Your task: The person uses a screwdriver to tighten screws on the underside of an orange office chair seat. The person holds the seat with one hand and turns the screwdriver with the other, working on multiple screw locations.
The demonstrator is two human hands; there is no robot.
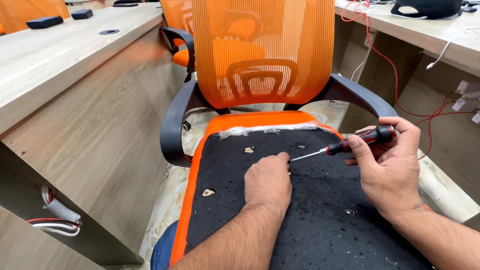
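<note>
Above the black underside of the seat pad [320, 210], right hand [387, 165] grips a red-and-black screwdriver [350, 143], shaft pointing left toward the nearer left hand [267, 182], fingers curled, pinching something unseen at its tip.

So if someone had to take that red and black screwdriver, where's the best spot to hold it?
Probably the thick red and black handle of the screwdriver, coming from the right, as the right hand does. The handle lies to the right; its thin metal shaft points left, its tip at the left hand on the black seat underside.
</note>
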